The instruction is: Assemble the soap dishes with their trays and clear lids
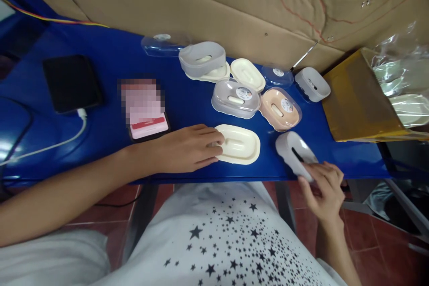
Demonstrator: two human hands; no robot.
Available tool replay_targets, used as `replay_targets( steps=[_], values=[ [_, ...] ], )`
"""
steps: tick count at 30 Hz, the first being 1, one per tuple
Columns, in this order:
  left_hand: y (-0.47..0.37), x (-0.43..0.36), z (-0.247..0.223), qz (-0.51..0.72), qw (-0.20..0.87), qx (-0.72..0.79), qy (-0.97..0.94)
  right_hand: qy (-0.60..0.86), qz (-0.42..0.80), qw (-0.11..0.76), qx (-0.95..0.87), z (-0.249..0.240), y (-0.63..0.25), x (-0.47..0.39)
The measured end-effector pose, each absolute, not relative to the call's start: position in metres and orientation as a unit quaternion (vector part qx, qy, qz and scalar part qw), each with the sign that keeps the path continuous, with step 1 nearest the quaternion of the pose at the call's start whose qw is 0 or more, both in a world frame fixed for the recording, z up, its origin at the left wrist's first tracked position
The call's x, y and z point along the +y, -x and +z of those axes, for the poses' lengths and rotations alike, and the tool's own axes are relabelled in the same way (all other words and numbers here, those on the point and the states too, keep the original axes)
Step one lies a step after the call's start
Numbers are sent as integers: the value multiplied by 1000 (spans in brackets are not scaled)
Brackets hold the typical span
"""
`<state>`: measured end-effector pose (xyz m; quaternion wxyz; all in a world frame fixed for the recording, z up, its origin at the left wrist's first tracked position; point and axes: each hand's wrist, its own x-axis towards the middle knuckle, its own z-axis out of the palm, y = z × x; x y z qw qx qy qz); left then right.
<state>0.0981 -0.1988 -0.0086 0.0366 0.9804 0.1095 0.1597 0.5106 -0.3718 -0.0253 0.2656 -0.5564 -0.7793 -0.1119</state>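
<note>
A cream oval dish, shaped like a soap dish tray (pixel 243 145), lies near the table's front edge. My left hand (pixel 196 149) has its fingers curled over the left end of that tray. To the right, a grey-white oval box with a dark slot (pixel 288 149) sits tilted at the edge. My right hand (pixel 323 183) grips its near end between thumb and fingers. Just behind are a clear-lidded grey box (pixel 236 106) and a peach box (pixel 278 118), both with round stickers. Another cream tray (pixel 248 71) lies behind them.
A grey box (pixel 203 60) rests on a cream tray at the back, beside a clear lid (pixel 161 47). Another clear lid (pixel 275 77) and grey box (pixel 312 84) lie near an opened carton (pixel 358 103). A phone (pixel 147 127) and a cabled black device (pixel 70 82) are left.
</note>
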Motion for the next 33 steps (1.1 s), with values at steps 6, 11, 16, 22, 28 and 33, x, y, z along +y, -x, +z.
replay_targets(
  steps=[6,11,16,22,28,33],
  values=[
    [-99,-205,-9,207,71,154,-964,453,-74,308,-833,-25,-447,-342],
    [-94,-199,-12,146,143,217,-955,381,-41,225,-896,-14,-411,-295],
    [-91,-192,-19,111,144,200,-963,352,-27,159,-922,-11,-395,-280],
    [-91,-195,-15,97,148,206,-962,366,-16,167,-916,8,-427,-263],
    [-92,-195,-11,115,137,208,-962,541,-156,89,-822,19,-454,-239],
    [-92,-196,-10,136,111,195,-965,586,-139,111,-790,30,-457,-190]
  ],
)
